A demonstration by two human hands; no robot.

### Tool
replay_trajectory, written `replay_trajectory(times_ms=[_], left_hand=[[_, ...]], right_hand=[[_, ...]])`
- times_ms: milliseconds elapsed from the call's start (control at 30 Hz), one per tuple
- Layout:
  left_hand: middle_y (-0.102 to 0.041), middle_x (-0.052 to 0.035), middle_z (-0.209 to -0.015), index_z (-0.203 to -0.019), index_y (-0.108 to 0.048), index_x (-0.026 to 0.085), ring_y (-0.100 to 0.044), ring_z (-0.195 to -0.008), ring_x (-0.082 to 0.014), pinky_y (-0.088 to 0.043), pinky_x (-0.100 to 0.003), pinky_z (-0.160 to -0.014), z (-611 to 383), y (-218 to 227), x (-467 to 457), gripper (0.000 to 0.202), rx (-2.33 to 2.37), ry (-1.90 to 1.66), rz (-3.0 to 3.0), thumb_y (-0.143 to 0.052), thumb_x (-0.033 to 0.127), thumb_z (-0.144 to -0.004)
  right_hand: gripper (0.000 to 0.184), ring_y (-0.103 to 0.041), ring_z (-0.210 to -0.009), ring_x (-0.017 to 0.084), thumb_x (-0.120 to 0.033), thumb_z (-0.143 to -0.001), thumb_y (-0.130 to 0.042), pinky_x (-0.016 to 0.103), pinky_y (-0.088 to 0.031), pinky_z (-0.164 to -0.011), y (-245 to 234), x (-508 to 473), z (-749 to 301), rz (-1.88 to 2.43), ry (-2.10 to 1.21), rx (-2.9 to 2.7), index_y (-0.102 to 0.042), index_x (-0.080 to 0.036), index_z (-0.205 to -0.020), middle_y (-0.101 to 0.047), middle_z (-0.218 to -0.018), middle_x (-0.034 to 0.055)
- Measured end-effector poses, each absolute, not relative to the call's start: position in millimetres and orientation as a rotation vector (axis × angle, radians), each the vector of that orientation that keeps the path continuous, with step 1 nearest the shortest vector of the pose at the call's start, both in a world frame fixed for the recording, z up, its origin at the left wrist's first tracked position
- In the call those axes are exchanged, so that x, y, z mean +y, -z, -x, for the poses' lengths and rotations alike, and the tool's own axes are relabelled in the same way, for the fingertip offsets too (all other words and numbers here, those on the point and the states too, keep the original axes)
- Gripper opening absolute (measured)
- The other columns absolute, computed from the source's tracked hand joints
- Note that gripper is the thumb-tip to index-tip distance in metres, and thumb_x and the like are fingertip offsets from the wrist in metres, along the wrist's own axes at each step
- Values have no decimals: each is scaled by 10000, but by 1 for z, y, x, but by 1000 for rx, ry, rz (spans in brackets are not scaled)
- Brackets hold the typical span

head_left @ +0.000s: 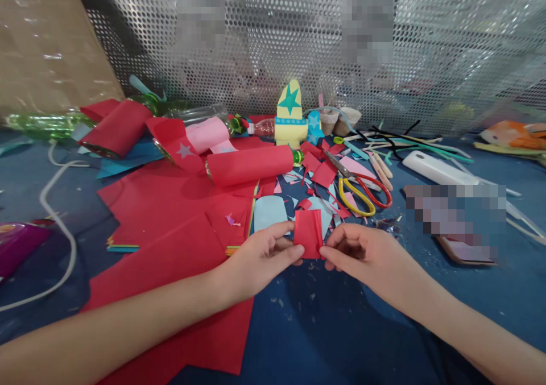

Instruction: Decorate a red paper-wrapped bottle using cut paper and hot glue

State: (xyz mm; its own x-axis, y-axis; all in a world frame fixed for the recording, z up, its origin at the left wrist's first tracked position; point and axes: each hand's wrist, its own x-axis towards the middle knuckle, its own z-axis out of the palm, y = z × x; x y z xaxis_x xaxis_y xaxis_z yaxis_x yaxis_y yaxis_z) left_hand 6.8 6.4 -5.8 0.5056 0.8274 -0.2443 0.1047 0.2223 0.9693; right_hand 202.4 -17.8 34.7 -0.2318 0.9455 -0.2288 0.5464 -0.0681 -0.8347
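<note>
Between my two hands is a small folded piece of red paper (307,234), held upright a little above the blue table. My left hand (267,254) pinches its lower left side with thumb and fingers. At its lower right edge, where layers of the fold show, my right hand (362,251) grips with thumb and forefinger. Just behind the paper lie light blue paper pieces (271,214) and many red scraps. Scissors (358,189) with one yellow and one red handle rest on the scraps, beyond my right hand. Large red sheets (179,260) spread out under and beside my left forearm.
A red-wrapped bottle (251,164) lies behind the sheets, near a standing yellow paper piece with a teal star (290,98). To the right are a white glue gun (439,168), a phone (464,248) and pipe cleaners (409,140). A white cord (70,243) runs along the left.
</note>
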Motion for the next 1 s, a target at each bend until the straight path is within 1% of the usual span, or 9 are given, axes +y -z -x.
replay_trajectory(times_ms=[300, 367, 467, 533, 633, 667, 733, 833, 1000], left_hand=[[-702, -23, -852, -1055, -629, 189, -655, -806, -163, -485, -292, -787, -8, -2, 7, 259, 871, -581, -1318, -609, 283, -815], [-687, -16, -788, -1138, -595, 187, -656, -787, -165, -490, -291, -770, -8, -3, 7, 336, 906, -598, -1282, -615, 269, -813], [-589, 59, -624, -1367, -389, 242, -636, -689, -130, -512, -292, -763, -8, -3, 7, 578, 932, -719, -1183, -597, 224, -827], [-557, 77, -606, -1387, -356, 287, -617, -662, -112, -529, -298, -773, -8, -5, 8, 601, 901, -803, -1142, -579, 212, -834], [-652, 7, -765, -1088, -645, 228, -629, -767, -134, -527, -282, -782, -7, -6, 7, 280, 883, -768, -1217, -603, 241, -811], [-672, -15, -812, -973, -688, 201, -630, -790, -146, -522, -273, -765, -7, -6, 6, 198, 890, -732, -1253, -625, 262, -795], [-684, -34, -848, -877, -706, 172, -624, -774, -155, -508, -260, -709, -7, -6, 4, 191, 908, -670, -1276, -686, 304, -741], [-666, -23, -804, -852, -697, 156, -601, -711, -143, -483, -245, -649, -7, -3, 2, 257, 907, -656, -1254, -745, 328, -667], [-628, 0, -736, -750, -654, 155, -562, -682, -120, -454, -241, -681, -9, -5, 1, 160, 903, -669, -1319, -691, 308, -723]], right_hand=[[147, -655, -638, 157, -312, -837, -523, 260, -474, -580, -36, -17, -204, 1605, -1124, -1842, -568, -207, -745, -685, -675, 6], [150, -665, -663, 155, -315, -844, -522, 263, -489, -614, -36, -16, -206, 1577, -1134, -1836, -577, -207, -754, -682, -699, 5], [149, -676, -691, 153, -317, -853, -520, 260, -502, -633, -39, -16, -208, 1532, -1181, -1814, -583, -209, -770, -689, -717, 6], [149, -680, -699, 152, -321, -860, -520, 254, -504, -629, -41, -18, -209, 1506, -1231, -1813, -587, -211, -784, -700, -718, 7], [131, -680, -698, 140, -301, -862, -526, 240, -506, -637, -42, -23, -207, 1479, -1274, -1845, -600, -215, -798, -713, -721, -2], [119, -677, -690, 134, -288, -859, -532, 233, -505, -638, -42, -24, -206, 1482, -1266, -1863, -605, -216, -798, -714, -718, -9], [104, -665, -666, 122, -263, -850, -546, 221, -498, -625, -42, -27, -202, 1494, -1220, -1910, -610, -216, -783, -708, -703, -22], [102, -653, -635, 115, -243, -843, -557, 212, -491, -600, -40, -29, -196, 1477, -1165, -1965, -607, -214, -759, -701, -683, -34], [92, -674, -644, 119, -277, -861, -556, 209, -500, -593, -41, -36, -201, 1464, -1063, -2043, -631, -244, -820, -724, -715, -47]])
